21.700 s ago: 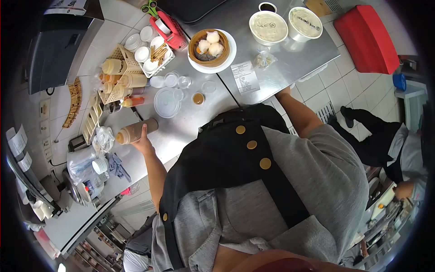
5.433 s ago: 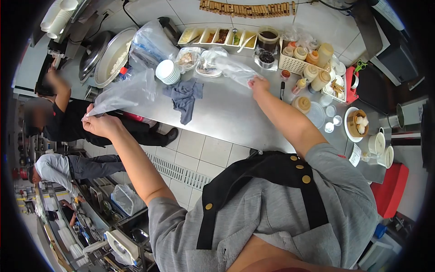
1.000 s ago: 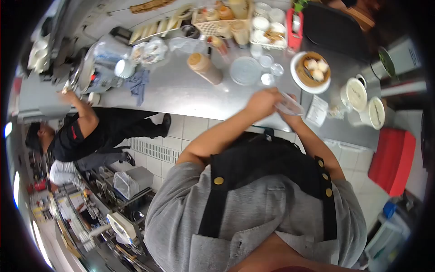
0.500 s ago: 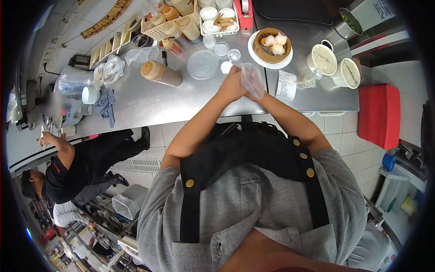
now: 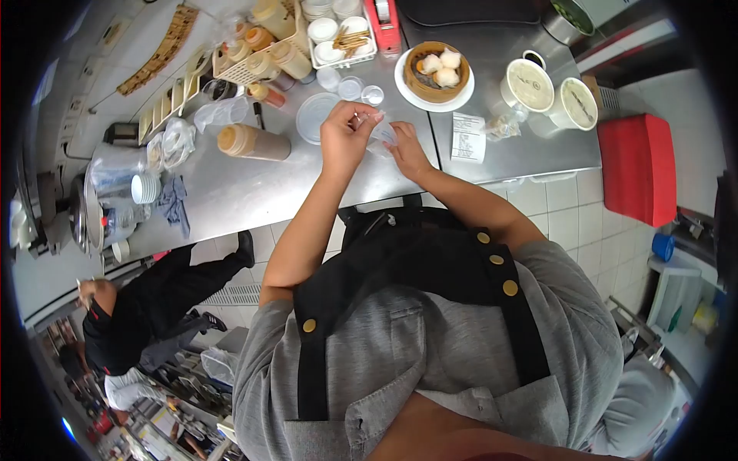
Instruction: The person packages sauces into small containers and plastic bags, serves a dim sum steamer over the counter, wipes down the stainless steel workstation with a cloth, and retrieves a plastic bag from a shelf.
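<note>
A small clear plastic bag [image 5: 380,147] is stretched between my two hands above the front of the steel counter. Its top is pinched in the fingers of my left hand [image 5: 344,140], which is raised. My right hand [image 5: 410,154] closes its thumb and fingers on the bag's right side. Just beyond my left hand are a clear round lid [image 5: 310,119] and small clear cups [image 5: 351,87]. Farther back, a bamboo steamer [image 5: 415,86] with dumplings [image 5: 446,77] stands on a white plate [image 5: 403,91]. Whatever is inside the bag is too small to make out.
A printed receipt [image 5: 468,138] and two lidded tubs [image 5: 528,86] are to the right. A sauce bottle [image 5: 257,144] lies or leans at the left, near a blue cloth [image 5: 174,203]. Crates with bottles and small lids line the back. A co-worker [image 5: 127,307] stands at left.
My hands, close together before, have moved apart, the left one rising and shifting left. The bag now hangs between them. The view has shifted slightly, and the co-worker's arm has moved.
</note>
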A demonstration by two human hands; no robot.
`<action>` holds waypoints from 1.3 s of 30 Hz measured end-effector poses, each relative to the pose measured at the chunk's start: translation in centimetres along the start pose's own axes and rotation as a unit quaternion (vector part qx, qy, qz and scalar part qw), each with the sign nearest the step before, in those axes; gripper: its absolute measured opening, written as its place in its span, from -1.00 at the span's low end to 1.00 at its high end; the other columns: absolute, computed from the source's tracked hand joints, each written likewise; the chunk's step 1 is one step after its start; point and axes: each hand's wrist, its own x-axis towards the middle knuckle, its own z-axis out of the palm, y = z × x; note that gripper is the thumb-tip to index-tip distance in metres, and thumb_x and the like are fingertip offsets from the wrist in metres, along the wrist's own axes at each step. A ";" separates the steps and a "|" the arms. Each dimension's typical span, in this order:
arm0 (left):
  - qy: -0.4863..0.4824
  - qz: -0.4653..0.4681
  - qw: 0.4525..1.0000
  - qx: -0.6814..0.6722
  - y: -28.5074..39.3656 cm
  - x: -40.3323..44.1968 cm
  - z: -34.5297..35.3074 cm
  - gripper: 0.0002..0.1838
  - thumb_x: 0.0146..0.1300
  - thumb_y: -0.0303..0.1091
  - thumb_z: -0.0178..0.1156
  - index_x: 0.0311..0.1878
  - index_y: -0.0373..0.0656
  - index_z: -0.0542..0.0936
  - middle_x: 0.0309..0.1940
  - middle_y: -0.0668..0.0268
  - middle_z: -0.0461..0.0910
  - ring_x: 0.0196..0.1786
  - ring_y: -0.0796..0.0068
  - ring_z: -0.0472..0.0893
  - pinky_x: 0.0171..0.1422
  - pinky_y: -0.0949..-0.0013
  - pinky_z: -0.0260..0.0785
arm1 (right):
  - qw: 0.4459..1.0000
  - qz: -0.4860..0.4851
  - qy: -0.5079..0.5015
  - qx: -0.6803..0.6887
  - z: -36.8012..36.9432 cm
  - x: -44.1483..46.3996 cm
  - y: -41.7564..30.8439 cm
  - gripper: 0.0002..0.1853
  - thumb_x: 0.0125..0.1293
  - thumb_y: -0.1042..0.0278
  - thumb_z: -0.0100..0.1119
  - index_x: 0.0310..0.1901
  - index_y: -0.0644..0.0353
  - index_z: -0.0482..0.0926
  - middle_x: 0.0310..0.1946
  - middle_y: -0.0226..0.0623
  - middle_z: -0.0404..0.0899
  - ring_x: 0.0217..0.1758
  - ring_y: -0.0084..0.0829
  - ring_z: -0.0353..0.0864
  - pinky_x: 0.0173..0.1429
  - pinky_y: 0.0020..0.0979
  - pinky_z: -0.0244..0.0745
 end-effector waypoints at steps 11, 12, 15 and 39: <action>-0.436 -0.057 0.822 0.363 -2.5 1.1 0.2 -0.64 0.39 0.05 0.19 0.14 0.15 0.66 -0.34 0.42 0.72 -0.14 0.29 0.70 0.52 -0.17 -0.10 | 0.998 -0.003 -0.059 -0.025 -1.1 0.2 -0.2 -0.62 0.13 0.57 0.22 0.02 0.30 0.48 0.09 -0.04 0.42 0.24 0.08 0.35 0.37 -0.09 0.33; -0.462 -0.095 0.856 0.211 -5.4 0.9 0.9 -0.61 0.36 0.10 0.23 0.11 0.13 0.67 -0.18 0.36 0.71 -0.01 0.22 0.66 0.51 -0.24 -0.14 | 0.998 -0.003 -0.055 -0.024 -1.0 0.1 -0.4 -0.62 0.13 0.57 0.22 0.02 0.30 0.48 0.09 -0.04 0.42 0.24 0.08 0.35 0.37 -0.09 0.33; -0.173 0.174 0.965 0.093 -6.7 -2.0 3.6 -0.58 0.29 0.12 0.33 0.03 0.03 0.67 0.32 0.19 0.49 0.45 0.09 0.38 0.46 -0.48 -0.24 | 0.999 -0.013 -0.030 -0.022 -0.8 0.2 -0.3 -0.63 0.20 0.48 0.25 0.05 0.32 0.48 0.10 -0.05 0.44 0.23 0.05 0.36 0.37 -0.12 0.32; -0.044 0.305 0.945 0.109 -9.6 1.5 2.3 -0.71 0.18 -0.39 0.21 0.00 -0.01 0.55 0.29 0.28 0.44 0.35 0.26 0.44 0.50 -0.11 0.09 | 0.965 0.033 -0.257 0.027 -9.6 5.6 -13.7 -0.82 0.16 0.32 0.43 -0.35 0.25 0.69 -0.35 -0.18 0.60 -0.12 -0.14 0.65 -0.04 -0.19 0.52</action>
